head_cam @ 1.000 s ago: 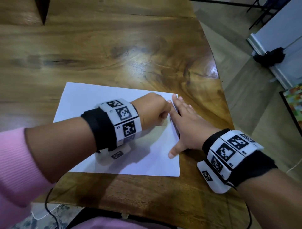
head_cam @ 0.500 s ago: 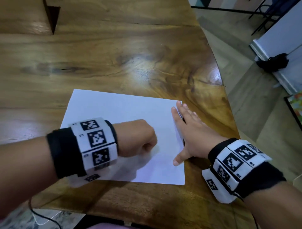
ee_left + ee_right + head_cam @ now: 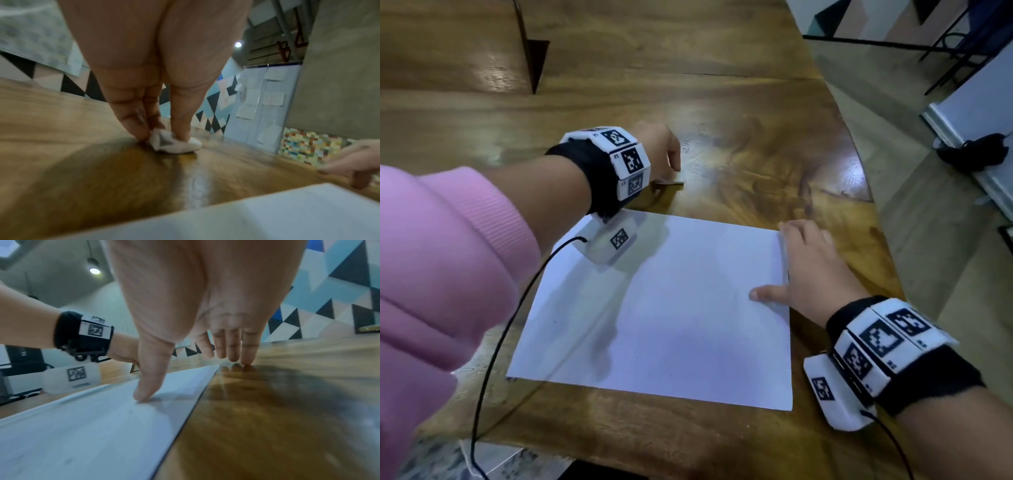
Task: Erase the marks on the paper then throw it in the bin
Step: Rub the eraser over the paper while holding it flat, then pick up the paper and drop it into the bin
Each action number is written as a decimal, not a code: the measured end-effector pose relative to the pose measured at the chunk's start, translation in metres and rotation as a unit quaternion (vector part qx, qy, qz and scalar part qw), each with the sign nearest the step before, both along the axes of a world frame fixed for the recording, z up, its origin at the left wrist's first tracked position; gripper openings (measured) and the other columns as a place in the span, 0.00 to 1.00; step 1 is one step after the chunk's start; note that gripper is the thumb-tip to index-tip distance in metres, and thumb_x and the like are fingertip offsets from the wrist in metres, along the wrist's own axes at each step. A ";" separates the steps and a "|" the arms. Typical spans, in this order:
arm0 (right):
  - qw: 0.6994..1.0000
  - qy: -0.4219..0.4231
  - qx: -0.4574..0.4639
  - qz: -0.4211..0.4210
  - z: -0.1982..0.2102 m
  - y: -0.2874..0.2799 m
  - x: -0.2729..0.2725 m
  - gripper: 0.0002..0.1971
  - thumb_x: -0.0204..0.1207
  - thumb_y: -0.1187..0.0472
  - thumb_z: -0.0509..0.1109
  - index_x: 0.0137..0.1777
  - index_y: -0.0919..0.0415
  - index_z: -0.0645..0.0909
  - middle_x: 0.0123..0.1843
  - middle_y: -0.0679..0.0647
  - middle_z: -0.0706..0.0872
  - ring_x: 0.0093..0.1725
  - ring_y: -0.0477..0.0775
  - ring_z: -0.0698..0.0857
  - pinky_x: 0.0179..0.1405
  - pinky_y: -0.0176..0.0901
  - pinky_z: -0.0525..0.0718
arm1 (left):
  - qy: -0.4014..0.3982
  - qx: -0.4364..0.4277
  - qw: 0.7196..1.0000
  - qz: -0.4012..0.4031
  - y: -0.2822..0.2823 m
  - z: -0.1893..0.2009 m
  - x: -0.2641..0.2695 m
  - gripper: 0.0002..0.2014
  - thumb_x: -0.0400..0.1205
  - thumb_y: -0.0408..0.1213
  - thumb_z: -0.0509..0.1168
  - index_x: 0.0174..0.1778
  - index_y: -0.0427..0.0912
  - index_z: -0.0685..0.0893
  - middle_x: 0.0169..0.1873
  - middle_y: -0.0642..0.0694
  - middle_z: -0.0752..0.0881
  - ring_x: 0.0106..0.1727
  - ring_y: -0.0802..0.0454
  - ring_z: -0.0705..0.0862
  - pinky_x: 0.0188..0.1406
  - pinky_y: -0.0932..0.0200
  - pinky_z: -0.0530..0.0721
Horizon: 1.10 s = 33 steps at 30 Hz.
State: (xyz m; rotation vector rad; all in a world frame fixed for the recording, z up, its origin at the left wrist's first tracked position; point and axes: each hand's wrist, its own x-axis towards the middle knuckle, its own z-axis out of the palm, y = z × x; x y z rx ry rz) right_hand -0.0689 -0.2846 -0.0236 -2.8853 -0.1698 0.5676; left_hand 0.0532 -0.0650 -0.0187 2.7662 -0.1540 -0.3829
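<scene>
Since the earlier frames the left hand (image 3: 662,150) has left the paper (image 3: 671,308) and reached up to the bare table (image 3: 756,113) beyond the sheet's far edge, while the right hand (image 3: 811,270) has stayed at the sheet's right edge.

In the head view, one white rectangular sheet lies flat in the lower middle of the frame on glossy, grained wood. The left hand, curled, sits upper middle of the frame, and a small eraser (image 3: 669,183) shows just below it. The right hand lies flat, thumb on the paper, fingers on the wood. Two banded wrists carry black-and-white square tags, and a black cable (image 3: 493,342) loops at lower left.

In the left wrist view, the left hand's fingers (image 3: 133,123) and thumb pinch the eraser (image 3: 174,144), a white, rounded block resting on the table. The paper's edge (image 3: 267,211) fills the lower right.

In the right wrist view, the right hand (image 3: 205,313) is spread open, its thumb (image 3: 148,386) pressing the paper (image 3: 82,426). A wall of coloured triangles (image 3: 339,296) stands upper right.
</scene>
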 end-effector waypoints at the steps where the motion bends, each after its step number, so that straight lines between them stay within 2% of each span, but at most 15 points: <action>1: 1.000 -0.002 -0.004 -0.014 -0.002 0.001 0.005 0.54 0.58 0.41 0.80 0.79 0.58 0.56 0.75 0.52 0.62 0.75 0.55 0.59 0.73 0.46 0.65 | -0.006 0.003 1.000 0.001 0.001 -0.002 0.001 0.08 0.72 0.29 0.70 0.46 0.38 0.88 0.40 0.42 0.82 0.41 0.48 0.76 0.23 0.66 0.67; 3: 1.000 0.007 -0.011 -0.024 -0.003 0.002 0.013 0.54 0.54 0.42 0.83 0.77 0.58 0.59 0.72 0.53 0.64 0.73 0.55 0.61 0.71 0.47 0.67 | -0.013 0.005 1.000 0.011 0.002 -0.002 0.001 0.10 0.72 0.30 0.69 0.48 0.39 0.87 0.44 0.41 0.84 0.43 0.48 0.77 0.26 0.61 0.70; 5: 0.999 0.016 -0.017 -0.025 -0.003 0.004 0.019 0.52 0.51 0.43 0.84 0.74 0.58 0.63 0.68 0.53 0.65 0.69 0.55 0.63 0.67 0.46 0.69 | -0.025 -0.001 0.999 0.029 0.005 -0.001 0.001 0.11 0.73 0.29 0.68 0.51 0.41 0.86 0.50 0.41 0.85 0.46 0.47 0.78 0.37 0.59 0.72; 7: 0.999 0.025 -0.021 -0.023 -0.003 0.006 0.022 0.49 0.50 0.45 0.85 0.69 0.58 0.65 0.66 0.53 0.66 0.66 0.54 0.65 0.64 0.45 0.70 | -0.037 -0.004 0.998 0.043 0.011 0.001 -0.003 0.12 0.76 0.31 0.67 0.54 0.43 0.85 0.55 0.41 0.85 0.50 0.46 0.80 0.42 0.58 0.72; 11: 0.999 0.040 -0.018 -0.021 -0.001 0.009 0.024 0.41 0.51 0.47 0.85 0.60 0.56 0.67 0.58 0.51 0.68 0.62 0.53 0.67 0.62 0.45 0.72 | -0.032 0.002 0.998 0.058 0.031 0.003 -0.025 0.14 0.75 0.33 0.67 0.56 0.46 0.83 0.54 0.41 0.84 0.52 0.43 0.80 0.45 0.54 0.75; 14: 0.999 0.050 -0.016 -0.014 -0.001 0.009 0.023 0.36 0.53 0.47 0.84 0.56 0.55 0.69 0.54 0.49 0.69 0.60 0.52 0.68 0.58 0.45 0.73 | -0.031 -0.004 0.997 0.066 0.045 0.001 -0.051 0.16 0.74 0.34 0.68 0.58 0.47 0.82 0.49 0.40 0.83 0.47 0.47 0.76 0.45 0.55 0.74; 16: 0.998 0.060 -0.011 -0.011 -0.001 0.010 0.022 0.34 0.56 0.48 0.84 0.57 0.56 0.71 0.52 0.49 0.69 0.59 0.52 0.70 0.54 0.44 0.72 | -0.031 -0.017 0.997 0.075 0.052 -0.002 -0.070 0.18 0.73 0.34 0.69 0.60 0.46 0.81 0.45 0.40 0.78 0.49 0.46 0.74 0.53 0.52 0.76; 19: 0.997 0.064 0.027 -0.035 -0.001 0.009 0.020 0.26 0.61 0.56 0.82 0.55 0.60 0.74 0.50 0.51 0.76 0.50 0.53 0.75 0.41 0.43 0.73 | -0.010 -0.027 0.996 0.089 0.059 -0.008 -0.096 0.24 0.69 0.33 0.73 0.61 0.49 0.80 0.54 0.35 0.74 0.56 0.35 0.76 0.64 0.44 0.75; 21: 0.994 0.056 0.073 -0.052 -0.001 0.007 0.019 0.18 0.64 0.62 0.80 0.49 0.61 0.76 0.45 0.53 0.82 0.43 0.54 0.79 0.32 0.40 0.72 | -0.012 -0.038 0.995 0.094 0.066 -0.010 -0.111 0.26 0.68 0.32 0.74 0.63 0.49 0.79 0.58 0.35 0.74 0.57 0.35 0.76 0.64 0.46 0.73; 24: 0.991 0.038 0.113 -0.054 -0.002 0.001 0.023 0.12 0.66 0.65 0.78 0.40 0.57 0.75 0.38 0.50 0.82 0.37 0.50 0.79 0.27 0.38 0.70 | -0.019 -0.049 0.993 0.106 0.078 -0.013 -0.132 0.29 0.68 0.32 0.74 0.66 0.49 0.77 0.61 0.36 0.74 0.60 0.39 0.74 0.64 0.49 0.71; 27: 0.986 0.041 0.150 -0.053 -0.004 -0.003 0.027 0.13 0.67 0.66 0.77 0.35 0.51 0.75 0.38 0.50 0.83 0.39 0.52 0.81 0.32 0.41 0.75 | -0.016 -0.066 0.989 0.131 0.092 -0.013 -0.149 0.32 0.69 0.32 0.73 0.69 0.50 0.72 0.61 0.36 0.74 0.60 0.39 0.73 0.63 0.49 0.72; 30: 0.977 0.065 0.194 -0.063 -0.004 -0.008 0.030 0.09 0.70 0.69 0.74 0.37 0.54 0.80 0.38 0.54 0.86 0.41 0.57 0.85 0.42 0.51 0.84 | -0.013 -0.061 0.988 0.142 0.105 -0.014 -0.167 0.33 0.70 0.32 0.72 0.70 0.51 0.69 0.53 0.42 0.75 0.56 0.44 0.75 0.54 0.55 0.72; 31: 0.973 0.078 0.205 -0.065 -0.004 -0.010 0.031 0.08 0.71 0.69 0.73 0.39 0.55 0.81 0.39 0.55 0.86 0.40 0.56 0.86 0.42 0.52 0.86 | -0.015 -0.063 0.987 0.144 0.109 -0.014 -0.174 0.31 0.70 0.32 0.72 0.69 0.51 0.70 0.50 0.44 0.75 0.54 0.45 0.76 0.52 0.56 0.71; 33: 0.966 0.106 0.223 -0.073 -0.004 -0.012 0.033 0.07 0.73 0.71 0.71 0.40 0.58 0.82 0.39 0.56 0.87 0.37 0.53 0.86 0.40 0.50 0.88 | -0.009 -0.077 0.986 0.150 0.117 -0.016 -0.186 0.28 0.71 0.33 0.72 0.67 0.51 0.73 0.50 0.46 0.73 0.55 0.43 0.78 0.55 0.51 0.77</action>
